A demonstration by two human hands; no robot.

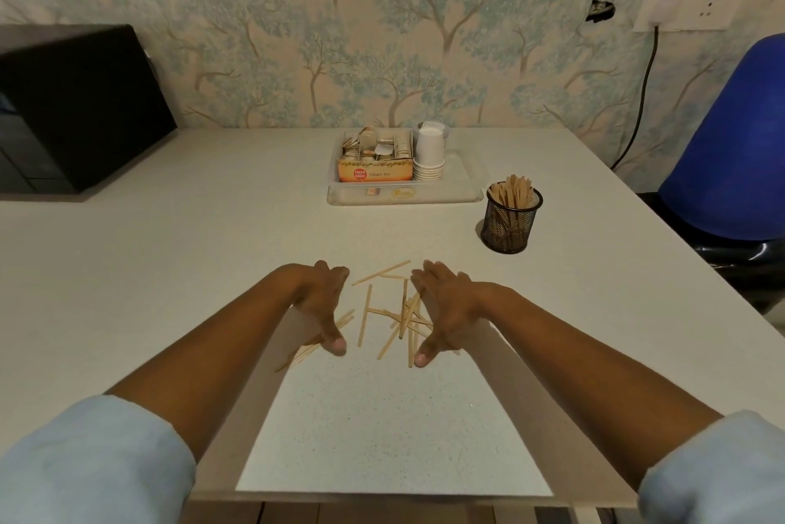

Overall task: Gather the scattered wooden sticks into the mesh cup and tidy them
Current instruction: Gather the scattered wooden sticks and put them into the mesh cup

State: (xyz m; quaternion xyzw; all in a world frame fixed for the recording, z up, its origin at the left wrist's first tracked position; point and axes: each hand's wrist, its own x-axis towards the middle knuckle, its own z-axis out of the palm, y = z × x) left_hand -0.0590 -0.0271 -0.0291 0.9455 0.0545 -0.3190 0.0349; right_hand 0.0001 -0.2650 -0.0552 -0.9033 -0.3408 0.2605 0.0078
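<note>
Two hands flank a scatter of sticks (384,313) on the table (170,268). Left hand (323,302) stands on edge at the pile's left side, fingers straight and together, thumb pointing toward the viewer, with a few sticks lying under and beside it. Right hand (441,306) mirrors it on the right, fingers likewise straight, touching the thicker cluster. Neither grips anything. Farther back and to the right, well apart from the pile, stands the mesh cup (512,219), already holding upright sticks. Behind it sits a tray (403,196) with paper cups (429,153).
</note>
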